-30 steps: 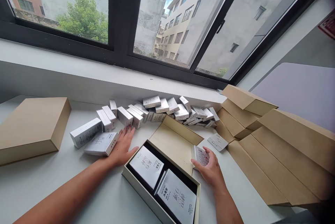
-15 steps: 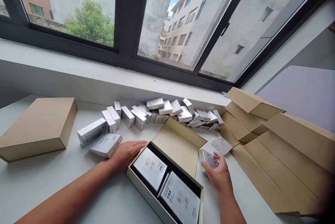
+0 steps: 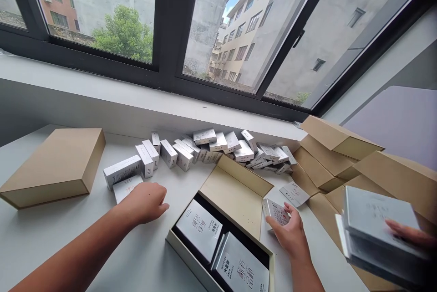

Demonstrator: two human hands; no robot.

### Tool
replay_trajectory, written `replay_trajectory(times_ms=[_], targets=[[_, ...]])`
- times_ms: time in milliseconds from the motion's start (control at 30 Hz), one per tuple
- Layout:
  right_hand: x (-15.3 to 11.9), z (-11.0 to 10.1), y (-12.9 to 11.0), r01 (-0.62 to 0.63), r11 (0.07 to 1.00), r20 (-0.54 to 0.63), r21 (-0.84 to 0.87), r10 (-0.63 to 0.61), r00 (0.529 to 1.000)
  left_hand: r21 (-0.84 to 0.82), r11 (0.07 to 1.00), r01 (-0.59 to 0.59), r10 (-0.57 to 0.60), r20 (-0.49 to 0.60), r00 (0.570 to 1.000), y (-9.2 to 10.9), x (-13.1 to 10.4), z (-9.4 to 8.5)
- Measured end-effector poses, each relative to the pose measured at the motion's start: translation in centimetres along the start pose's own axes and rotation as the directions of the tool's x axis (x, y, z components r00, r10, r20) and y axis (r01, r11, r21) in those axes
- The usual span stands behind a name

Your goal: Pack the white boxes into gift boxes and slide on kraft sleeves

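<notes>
My left hand [image 3: 146,201] is closed, its fingers curled under and mostly hidden. It covers part of a silver-white tea box [image 3: 125,187] lying on the table; whether it touches that box I cannot tell. My right hand [image 3: 290,228] has its thumb and fingers around a small silver tea box [image 3: 276,212] with printed text. Between my hands stands an open beige gift box [image 3: 186,255], its lid [image 3: 235,187] folded back. Two silver tea boxes, a left one [image 3: 200,230] and a right one [image 3: 242,267], sit in its dark inside.
Another person's hand [image 3: 406,233] holds a stack of silver boxes [image 3: 378,212] at the right. Many small silver boxes [image 3: 205,136] line the sill wall. A closed beige box [image 3: 58,155] lies left, and beige boxes [image 3: 334,135] are piled right. A flat silver box [image 3: 294,192] lies near my right hand.
My left hand has drawn back left from the gift box's edge, and its fingers have curled. Another person's hand with silver boxes has come in from the right. My right hand keeps its box.
</notes>
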State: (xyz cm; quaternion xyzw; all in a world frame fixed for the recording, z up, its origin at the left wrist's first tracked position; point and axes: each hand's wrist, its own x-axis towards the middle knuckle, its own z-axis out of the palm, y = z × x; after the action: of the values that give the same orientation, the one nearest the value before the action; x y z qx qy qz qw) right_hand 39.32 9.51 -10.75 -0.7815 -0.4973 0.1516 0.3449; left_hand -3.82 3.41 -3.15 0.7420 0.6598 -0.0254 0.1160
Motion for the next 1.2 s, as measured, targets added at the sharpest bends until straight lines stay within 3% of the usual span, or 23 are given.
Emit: replay_trajectory(times_ms=[100, 167, 300, 400, 500, 600, 833, 1033, 1100, 1200], targets=[[0.2, 0.1, 0.2, 0.015, 1.000, 0.004, -0.023, -0.015, 1.000, 0.021, 0.984, 0.179, -0.180, 0.167, 0.969, -0.4, -0.9, -1.0], [0.4, 0.1, 0.3, 0.008, 0.999, 0.007, -0.041, -0.008, 1.000, 0.001, 0.966, 0.260, -0.255, 0.211, 0.944, -0.8, -1.3, -1.1], [0.4, 0.0, 0.2, 0.010, 0.999, 0.000, -0.047, -0.010, 1.000, -0.027, 0.943, 0.331, -0.322, 0.168, 0.932, -1.5, -0.8, -0.1], [0.2, -0.1, 0.0, 0.015, 0.999, 0.016, -0.037, -0.014, 1.000, 0.048, 0.939, 0.339, -0.341, 0.048, 0.939, -2.3, 1.0, 1.4], [0.1, -0.1, -0.1, 0.004, 0.999, 0.021, -0.041, -0.003, 1.000, 0.070, 0.944, 0.323, -0.310, -0.144, 0.940, -3.5, 3.2, 3.2], [0.3, -0.1, 0.1, 0.004, 0.999, 0.019, -0.038, -0.003, 1.000, -0.028, 0.958, 0.286, -0.282, -0.285, 0.916, -4.7, 5.0, 5.0], [0.6, -0.1, 0.8, 0.025, 0.999, 0.018, -0.033, -0.024, 1.000, -0.205, 0.934, 0.291, -0.349, -0.362, 0.864, -5.5, 6.4, 7.7], [0.7, 0.0, 1.0, 0.027, 1.000, 0.022, -0.008, -0.027, 0.999, -0.269, 0.933, 0.238, -0.346, -0.491, 0.800, -4.9, 5.6, 7.0], [0.6, -0.1, 1.1, 0.027, 1.000, 0.026, -0.008, -0.027, 0.999, -0.233, 0.957, 0.170, -0.270, -0.520, 0.810, -4.3, 5.1, 6.1], [0.6, -0.1, 1.1, 0.028, 1.000, 0.040, -0.012, -0.028, 0.999, -0.223, 0.975, 0.010, -0.119, -0.481, 0.869, -3.4, 4.7, 4.9]])
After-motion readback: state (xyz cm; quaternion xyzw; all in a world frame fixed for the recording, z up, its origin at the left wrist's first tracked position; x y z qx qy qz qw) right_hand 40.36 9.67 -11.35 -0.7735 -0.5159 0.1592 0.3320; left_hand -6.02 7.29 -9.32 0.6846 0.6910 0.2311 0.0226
